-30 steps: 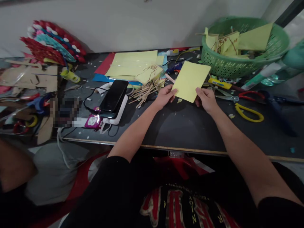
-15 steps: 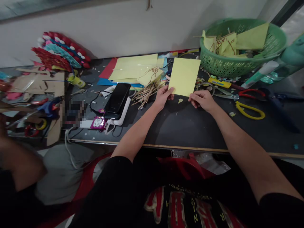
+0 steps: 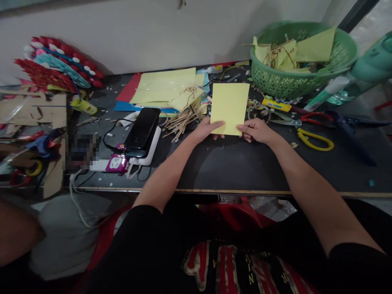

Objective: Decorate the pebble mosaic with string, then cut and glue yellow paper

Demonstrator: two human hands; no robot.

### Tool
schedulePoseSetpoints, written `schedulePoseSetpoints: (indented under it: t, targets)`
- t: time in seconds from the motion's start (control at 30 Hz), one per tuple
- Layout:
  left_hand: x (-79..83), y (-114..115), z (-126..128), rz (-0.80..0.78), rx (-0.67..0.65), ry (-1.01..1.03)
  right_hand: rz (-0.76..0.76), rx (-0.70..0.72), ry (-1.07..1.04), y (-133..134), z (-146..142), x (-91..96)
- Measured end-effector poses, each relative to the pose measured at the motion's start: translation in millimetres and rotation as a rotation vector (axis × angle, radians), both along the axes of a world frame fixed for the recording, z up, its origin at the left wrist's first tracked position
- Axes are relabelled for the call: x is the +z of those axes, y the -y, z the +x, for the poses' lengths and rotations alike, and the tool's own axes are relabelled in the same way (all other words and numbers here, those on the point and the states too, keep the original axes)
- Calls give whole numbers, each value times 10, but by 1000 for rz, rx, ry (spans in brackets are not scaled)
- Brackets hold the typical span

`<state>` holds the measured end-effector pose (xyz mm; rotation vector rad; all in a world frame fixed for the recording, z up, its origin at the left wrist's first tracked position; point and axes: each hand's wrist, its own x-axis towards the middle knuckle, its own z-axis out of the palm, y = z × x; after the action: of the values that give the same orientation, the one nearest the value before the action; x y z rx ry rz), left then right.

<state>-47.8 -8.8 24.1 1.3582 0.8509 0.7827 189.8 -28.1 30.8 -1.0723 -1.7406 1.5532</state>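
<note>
A plain yellow sheet of paper (image 3: 229, 106) is held up above the dark table, its face toward me. My left hand (image 3: 208, 128) grips its lower left corner, thumb in front and fingers behind. At the lower right corner my right hand (image 3: 255, 130) pinches the paper the same way. Behind and to the left lies a bundle of thin wooden sticks (image 3: 182, 122), beside a yellow piece with brown line marks (image 3: 188, 96).
A green basket (image 3: 275, 81) with yellow paper pieces stands back right, near a teal bottle (image 3: 370, 61). Scissors (image 3: 315, 139) and a yellow glue tube (image 3: 277, 105) lie right. Phone (image 3: 143, 128), cables and cardboard (image 3: 55, 110) are left, with another person's arm (image 3: 18, 232).
The yellow paper has come slightly lower and nearer to me. My right hand has closed more firmly on its corner. The whole view has shifted a little.
</note>
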Motion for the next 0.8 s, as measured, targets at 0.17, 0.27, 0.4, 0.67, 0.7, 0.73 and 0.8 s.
schedulePoseSetpoints:
  t: [0.17, 0.27, 0.4, 0.67, 0.7, 0.73, 0.8]
  targets:
    - [79, 20, -96, 71, -181, -152, -80, -100, -15, 72, -98, 38]
    - [65, 36, -108, 101, -200, -164, -113, -45, 23, 124, -212, 38]
    - [3, 42, -73, 127, -128, -136, 40, -28, 133, 121, -231, -4]
    - [-96, -27, -73, 72, -15, -82, 93, -112, 89, 51, -160, -48]
    - [-94, -28, -69, 51, -36, -66, 104, -128, 94, 41, -158, -63]
    - [-92, -28, -61, 33, -57, -53, 106, -157, 96, 30, -160, -83]
    - [-95, -24, -38, 9, -86, -54, 103, -254, 71, 8, -179, -127]
